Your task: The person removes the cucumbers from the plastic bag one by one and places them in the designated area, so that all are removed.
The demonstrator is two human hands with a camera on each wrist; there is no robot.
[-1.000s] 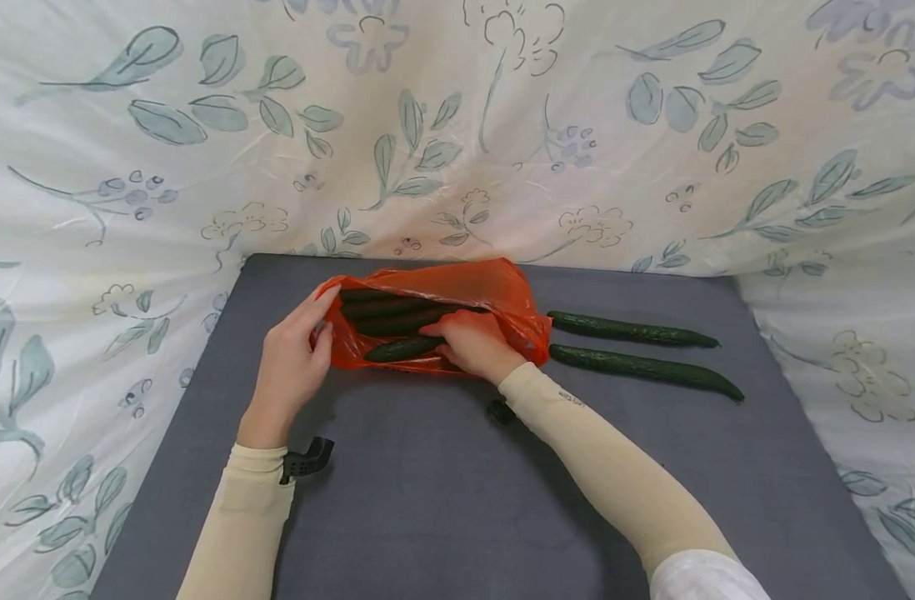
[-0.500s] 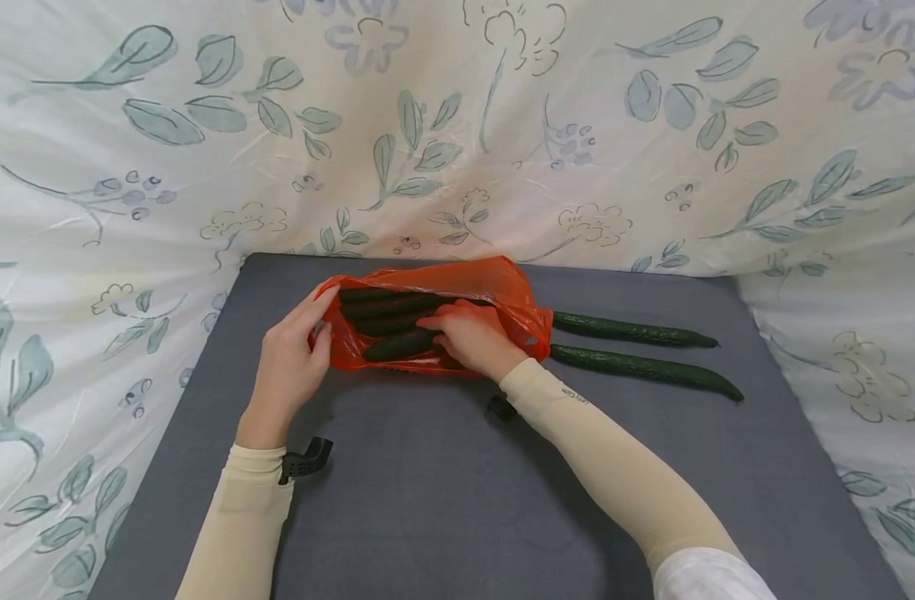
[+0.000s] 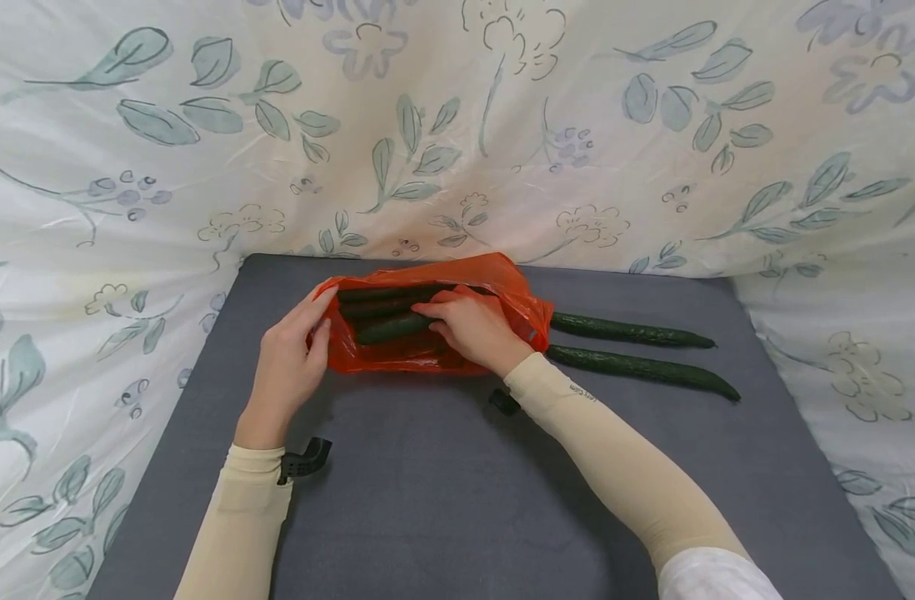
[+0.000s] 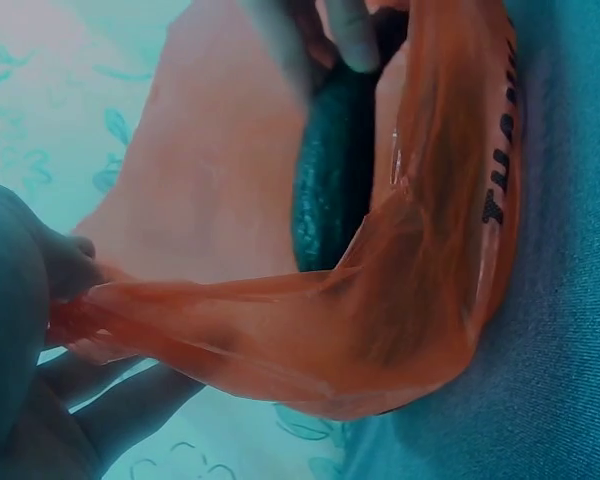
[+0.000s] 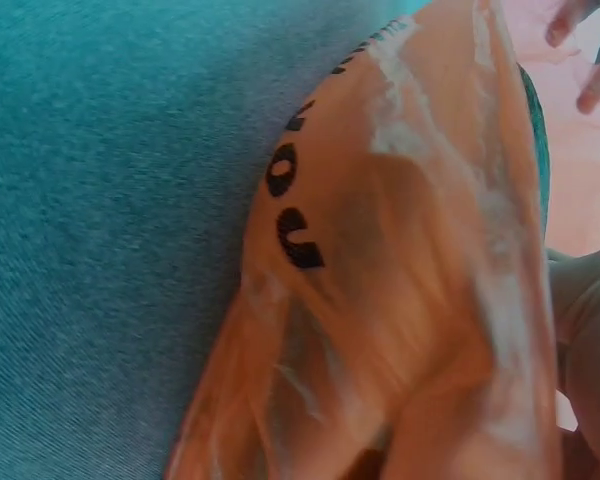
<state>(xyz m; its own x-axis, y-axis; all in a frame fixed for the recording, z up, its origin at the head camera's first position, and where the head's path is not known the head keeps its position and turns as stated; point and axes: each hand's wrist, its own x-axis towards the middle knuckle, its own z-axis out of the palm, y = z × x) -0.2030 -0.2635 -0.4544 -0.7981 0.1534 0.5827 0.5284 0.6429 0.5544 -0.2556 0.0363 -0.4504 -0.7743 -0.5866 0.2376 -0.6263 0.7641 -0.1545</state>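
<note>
A red plastic bag [image 3: 495, 268] lies on its side at the back of the table, its mouth facing left. My left hand [image 3: 288, 358] pinches the rim of that mouth; in the left wrist view the bag's edge [image 4: 270, 335] is stretched from the fingers. My right hand [image 3: 476, 329] reaches inside from the front and grips a dark green cucumber [image 3: 382, 330], also visible through the opening in the left wrist view. Behind it in the bag lie more cucumbers [image 3: 375, 294], their right ends hidden. The printed side of the bag [image 5: 410, 300] covers most of the right wrist view.
Two long cucumbers, a rear one [image 3: 633, 330] and a front one [image 3: 645, 368], lie on the grey table [image 3: 427, 492] to the bag's right, with their left ends by the bag. A flower-patterned curtain [image 3: 457, 125] rises behind the table and along both sides.
Held by my right hand, the cucumber has shifted from the bag's near side back toward the others. The left hand has stayed on the bag's rim.
</note>
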